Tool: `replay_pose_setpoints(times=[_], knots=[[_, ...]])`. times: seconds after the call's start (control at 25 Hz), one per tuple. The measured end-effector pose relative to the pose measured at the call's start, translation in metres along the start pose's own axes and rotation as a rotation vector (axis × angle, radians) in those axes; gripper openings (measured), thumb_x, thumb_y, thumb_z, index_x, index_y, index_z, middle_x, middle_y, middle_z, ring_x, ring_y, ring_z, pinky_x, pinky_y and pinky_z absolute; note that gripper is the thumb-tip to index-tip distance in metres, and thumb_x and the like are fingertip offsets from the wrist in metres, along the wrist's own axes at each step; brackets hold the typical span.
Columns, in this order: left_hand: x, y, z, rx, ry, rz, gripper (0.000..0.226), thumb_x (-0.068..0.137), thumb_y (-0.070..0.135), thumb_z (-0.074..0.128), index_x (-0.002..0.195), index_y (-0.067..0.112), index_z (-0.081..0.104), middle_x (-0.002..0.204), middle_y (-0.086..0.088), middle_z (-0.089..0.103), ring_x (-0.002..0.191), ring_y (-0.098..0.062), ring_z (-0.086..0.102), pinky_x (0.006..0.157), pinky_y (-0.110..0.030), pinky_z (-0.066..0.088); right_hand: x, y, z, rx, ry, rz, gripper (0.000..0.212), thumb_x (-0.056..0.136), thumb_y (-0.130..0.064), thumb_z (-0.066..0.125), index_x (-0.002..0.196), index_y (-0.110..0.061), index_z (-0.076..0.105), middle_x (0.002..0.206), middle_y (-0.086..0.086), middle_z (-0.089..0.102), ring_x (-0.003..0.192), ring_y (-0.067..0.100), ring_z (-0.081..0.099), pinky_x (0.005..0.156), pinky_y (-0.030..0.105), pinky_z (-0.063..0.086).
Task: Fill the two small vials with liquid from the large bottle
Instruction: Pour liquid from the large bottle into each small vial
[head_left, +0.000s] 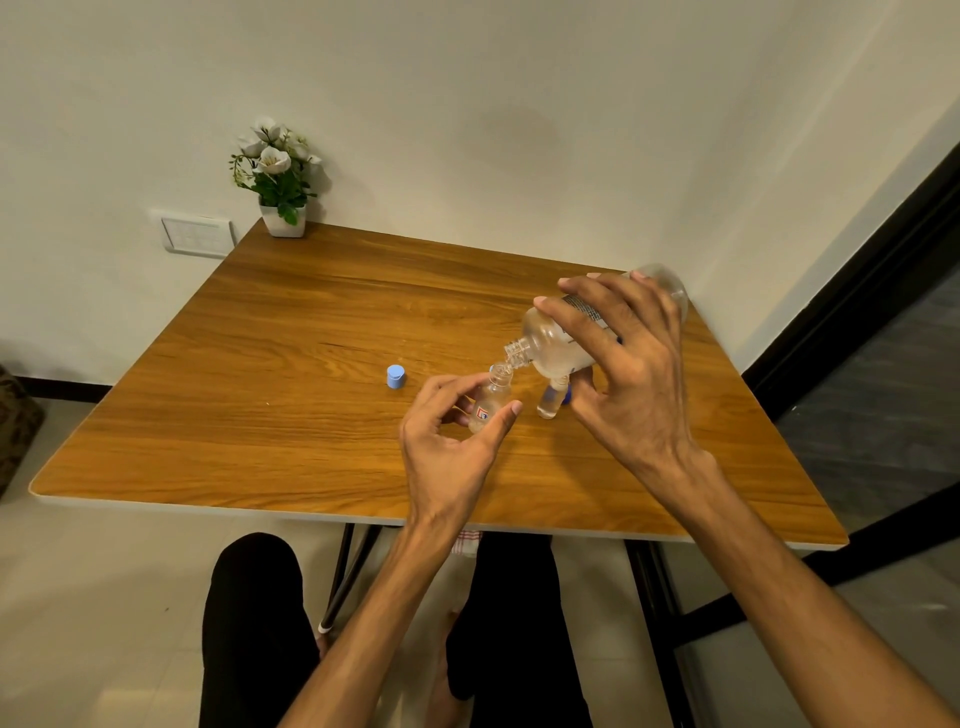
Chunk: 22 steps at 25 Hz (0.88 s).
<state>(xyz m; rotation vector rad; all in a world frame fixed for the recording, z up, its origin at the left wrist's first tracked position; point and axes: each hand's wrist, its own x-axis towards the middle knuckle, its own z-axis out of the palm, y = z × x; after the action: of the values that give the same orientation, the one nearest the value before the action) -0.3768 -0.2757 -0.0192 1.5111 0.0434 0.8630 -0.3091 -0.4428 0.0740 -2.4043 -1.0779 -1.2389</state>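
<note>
- large clear plastic bottle with a printed label: held off the wooden bench, tipped well past level. long axis runs from its base at upper right, near the bench's far right corner, down to its threaded open neck at lower left. the neck points down-left at the mouth of the vial below.
- right hand: wrapped over the bottle's body from above, fingers spread across the label, thumb underneath. it grips the bottle.
- first small clear vial with a red-and-blue label: uncapped, leaning a little, long axis near upright with the mouth up and tilted toward the bottle neck. the mouth sits just under the neck, touching or nearly so; cannot tell which. whether its base rests on the bench is hidden by the fingers.
- left hand: pinches that vial low on its body between thumb on the right side and curled fingers on the left.
- second small clear vial: stands upright on the bench just right of the first, partly under the bottle, some clear liquid inside. a bit of blue shows beside it, against the right hand's thumb.
- small light-blue plastic cap: on the bench, left of both vials, apart from them.
- white pot of white artificial flowers: far left corner of the bench, against the wall.
</note>
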Motion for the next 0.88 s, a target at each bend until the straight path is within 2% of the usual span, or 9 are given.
replay_pose_setpoints(times=[0.32, 0.88], knots=[[0.0001, 0.0037, -0.0002, -0.011, 0.011, 0.004, 0.041, 0.073, 0.012, 0.095, 0.105, 0.03, 0.075, 0.099, -0.001, 0.07, 0.088, -0.006, 0.065, 0.069, -0.023, 0.053, 0.0018, -0.0004, -0.0019, -0.011, -0.001, -0.016, 0.071, 0.072, 0.003, 0.079, 0.139, -0.016, 0.068, 0.144, 0.009, 0.065, 0.139, 0.031, 0.051, 0.124, 0.049, 0.03], [-0.0012, 0.0018, -0.0004, -0.007, 0.007, 0.004, 0.04, 0.074, 0.014, 0.095, 0.107, 0.025, 0.076, 0.099, -0.003, 0.07, 0.09, -0.007, 0.066, 0.069, -0.026, 0.055, 0.0039, -0.0007, -0.0031, -0.021, -0.009, -0.041, 0.07, 0.071, 0.005, 0.078, 0.138, -0.015, 0.069, 0.143, 0.01, 0.066, 0.139, 0.031, 0.051, 0.122, 0.053, 0.033]])
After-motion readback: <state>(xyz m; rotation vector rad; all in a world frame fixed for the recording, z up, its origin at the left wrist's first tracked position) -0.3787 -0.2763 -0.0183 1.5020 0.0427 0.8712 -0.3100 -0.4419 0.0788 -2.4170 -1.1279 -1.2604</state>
